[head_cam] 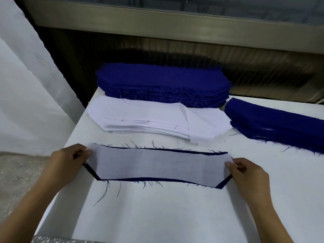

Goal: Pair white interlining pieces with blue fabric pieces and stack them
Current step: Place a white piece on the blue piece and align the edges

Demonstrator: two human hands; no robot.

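A white interlining piece (154,165) lies on top of a blue fabric piece (222,184), whose dark edges and frayed threads show around it. My left hand (68,163) pinches the pair's left end. Its right end is pinched by my right hand (249,174). The pair sits near the front of the white table (157,211). Behind it lies a stack of white interlining pieces (154,118), its top sheets shifted at the right. Farther back is a thick stack of blue fabric pieces (163,83).
A second, lower pile of blue pieces (277,123) lies at the right of the table. White cloth (22,95) hangs at the left. A dark wall and a window ledge (175,27) run behind the table. The speckled floor (17,179) shows at the lower left.
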